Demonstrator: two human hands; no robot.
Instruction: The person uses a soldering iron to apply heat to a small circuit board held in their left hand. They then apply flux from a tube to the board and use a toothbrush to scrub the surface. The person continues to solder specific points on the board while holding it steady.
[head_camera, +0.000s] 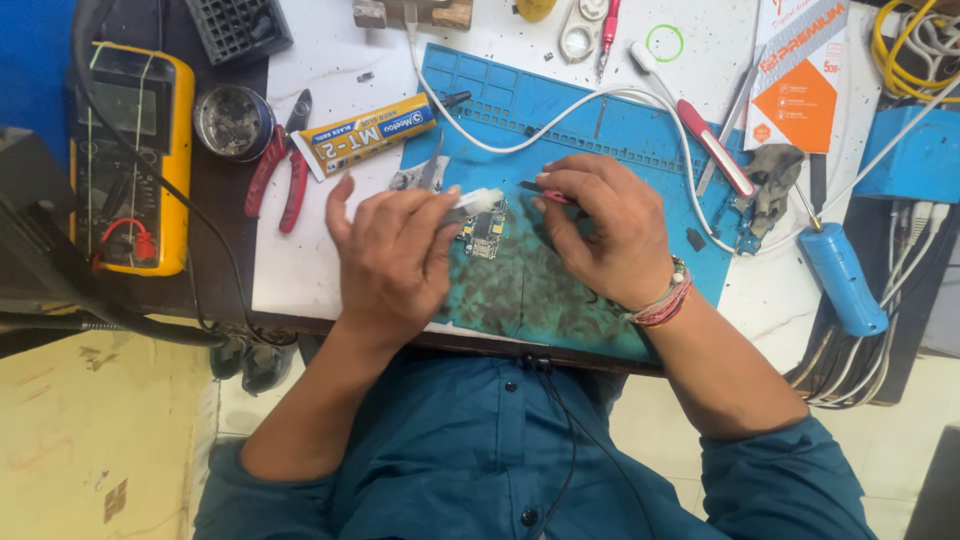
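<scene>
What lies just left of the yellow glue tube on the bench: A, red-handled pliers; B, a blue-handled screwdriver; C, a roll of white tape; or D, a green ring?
A: the red-handled pliers lie at the left end of the yellow glue tube, on the edge of the white bench top.

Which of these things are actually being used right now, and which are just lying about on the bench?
In use: left hand with white tool; right hand with pink tool; small circuit board; blue mat.

Lying about: glue tube, red pliers, yellow meter, blue screwdriver.
</scene>
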